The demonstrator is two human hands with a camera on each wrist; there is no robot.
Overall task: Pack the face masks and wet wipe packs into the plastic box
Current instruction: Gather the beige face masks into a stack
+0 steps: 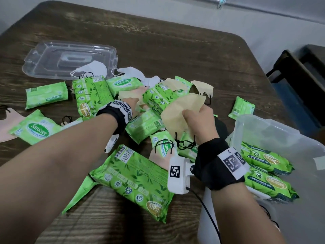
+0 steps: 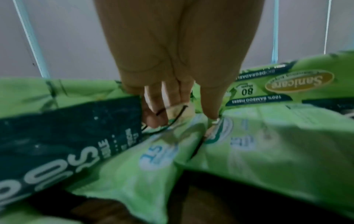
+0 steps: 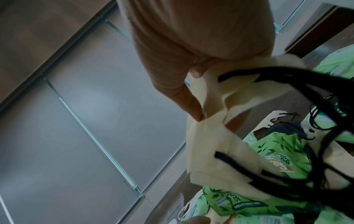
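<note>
Green wet wipe packs (image 1: 137, 182) and face masks lie heaped on the brown table (image 1: 158, 41). My right hand (image 1: 191, 113) pinches a bunch of cream masks (image 1: 181, 110) above the heap, their black ear loops (image 1: 184, 143) dangling; the right wrist view shows the thumb pressed on the cream masks (image 3: 216, 136). My left hand (image 1: 140, 97) reaches into the heap's middle, fingers nearly straight, touching another cream mask (image 1: 126, 95). In the left wrist view that cream mask (image 2: 180, 112) lies between fingers and thumb. The clear plastic box (image 1: 263, 131) at right holds two large packs (image 1: 265, 159).
The box's clear lid (image 1: 70, 59) lies at the far left with white masks (image 1: 95, 67) against it. A pink mask (image 1: 7, 127) sits at the left edge, a black mask (image 1: 219, 127) beside the box. A dark bench (image 1: 299, 76) stands beyond the table's right side.
</note>
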